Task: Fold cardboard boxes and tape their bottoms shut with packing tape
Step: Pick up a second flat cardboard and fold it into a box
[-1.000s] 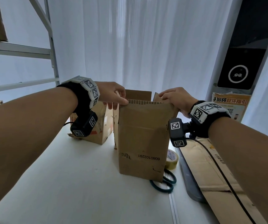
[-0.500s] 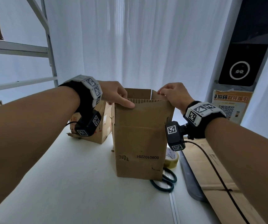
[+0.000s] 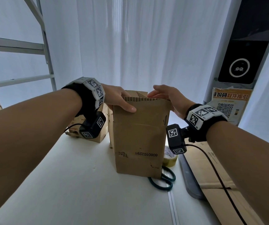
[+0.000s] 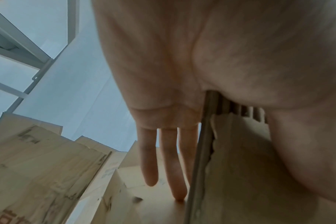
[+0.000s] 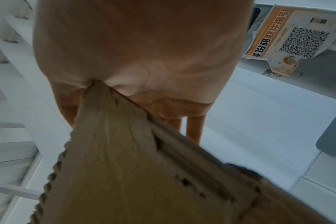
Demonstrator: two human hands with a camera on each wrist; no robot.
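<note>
A brown cardboard box stands upright on the white table with its top flaps raised and a printed number low on its near face. My left hand pinches the near flap at its top left corner: the thumb lies on the near face. In the left wrist view the fingers hang straight down behind the flap. My right hand holds the top right corner, fingers stretched along the top edge. In the right wrist view the flap corner pokes into the crook of that hand.
A roll of tape and green-handled scissors lie just right of the box's foot. Flat cardboard rests on a grey board at the right. Another box stands behind my left wrist. A metal rack rises at the left.
My left thumb has slid down onto the near face of the flap. My right fingers have straightened along the top edge. The box has shifted slightly left.
</note>
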